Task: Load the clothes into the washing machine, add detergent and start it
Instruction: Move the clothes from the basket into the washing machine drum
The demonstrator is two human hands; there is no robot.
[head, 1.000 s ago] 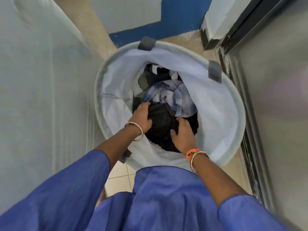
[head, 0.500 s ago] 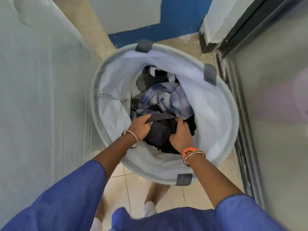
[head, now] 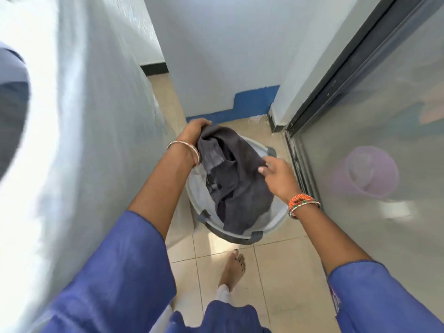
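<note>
I hold a dark grey garment point(head: 237, 179) above the round white laundry basket point(head: 240, 237), which stands on the tiled floor. My left hand point(head: 192, 131) grips the garment's top corner. My right hand point(head: 278, 179) pinches its right side, thumb on the front. The hanging cloth hides the other clothes in the basket. The white washing machine point(head: 84, 140) fills the left of the view, blurred, with a dark round opening point(head: 12, 104) at the far left edge.
A glass sliding door point(head: 384, 224) with a dark frame runs along the right; a pale purple bucket point(head: 370, 171) shows through it. White walls with a blue base point(head: 252, 104) close the narrow passage ahead. My bare foot point(head: 233, 267) stands behind the basket.
Both hands have lifted the dark garment up out of the basket. My head has risen, so the basket looks smaller and the washing machine's opening has come into view at left.
</note>
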